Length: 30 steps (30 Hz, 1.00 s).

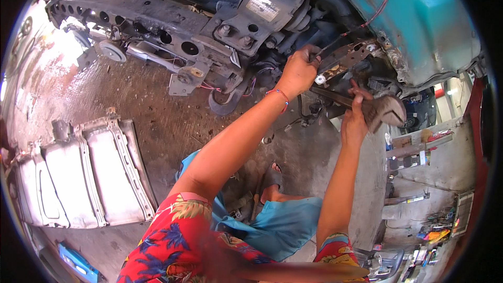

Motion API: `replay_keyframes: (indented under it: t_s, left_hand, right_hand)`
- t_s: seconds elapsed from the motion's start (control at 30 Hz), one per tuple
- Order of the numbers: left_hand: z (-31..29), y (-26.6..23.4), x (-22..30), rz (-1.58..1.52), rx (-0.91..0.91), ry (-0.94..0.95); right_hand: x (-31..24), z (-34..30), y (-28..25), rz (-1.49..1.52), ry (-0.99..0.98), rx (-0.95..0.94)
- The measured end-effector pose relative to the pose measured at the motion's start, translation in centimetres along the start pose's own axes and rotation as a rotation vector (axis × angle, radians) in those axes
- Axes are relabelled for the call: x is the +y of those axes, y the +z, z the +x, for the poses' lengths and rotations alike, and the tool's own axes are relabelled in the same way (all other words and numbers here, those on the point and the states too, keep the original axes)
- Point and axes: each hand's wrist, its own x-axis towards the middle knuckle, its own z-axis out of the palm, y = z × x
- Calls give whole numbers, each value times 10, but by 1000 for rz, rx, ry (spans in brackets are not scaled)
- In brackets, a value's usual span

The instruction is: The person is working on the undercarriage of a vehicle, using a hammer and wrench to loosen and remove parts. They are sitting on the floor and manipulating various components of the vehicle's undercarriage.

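My left hand (297,71) reaches up and grips a rusty metal bracket (350,56) bolted under the teal car body (419,15). A red string band circles that wrist. My right hand (356,118) is closed on the handle of a large rusty adjustable wrench (386,110), whose jaws sit just below and right of the bracket. A dark flat bar (331,96) runs between the two hands. Black engine and frame parts (209,26) hang to the left of my left hand.
A grey metal panel (89,173) lies on the oily concrete floor at the left. A round pulley-like disc (111,51) lies near the frame. My sandalled foot (272,178) and blue shorts are below. Shelves with tools (419,152) stand at the right.
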Motion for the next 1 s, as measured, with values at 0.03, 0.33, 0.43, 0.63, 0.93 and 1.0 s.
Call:
replay_keyframes:
  t_s: [0.03, 0.33, 0.43, 0.63, 0.93, 1.0]
  left_hand:
    - [-5, -5, 2, 12, 27, -1]
    - [-71, -61, 7, 83, -60, 161]
    - [-91, -68, 9, 60, 19, 177]
    - [-112, -59, 38, 107, -130, 178]
    - [-56, 12, 40, 462, -228, 392]
    - [-44, 12, 40, 429, -209, 295]
  right_hand:
    - [-12, -5, 0, -16, -47, -33]
    - [-130, -67, 1, -137, -256, -62]
    - [-156, -89, -8, -110, -195, -76]
    - [-128, -118, -42, -73, -13, 125]
    - [-70, -142, -65, 52, 675, 403]
    - [-75, -145, -68, 157, 693, 412]
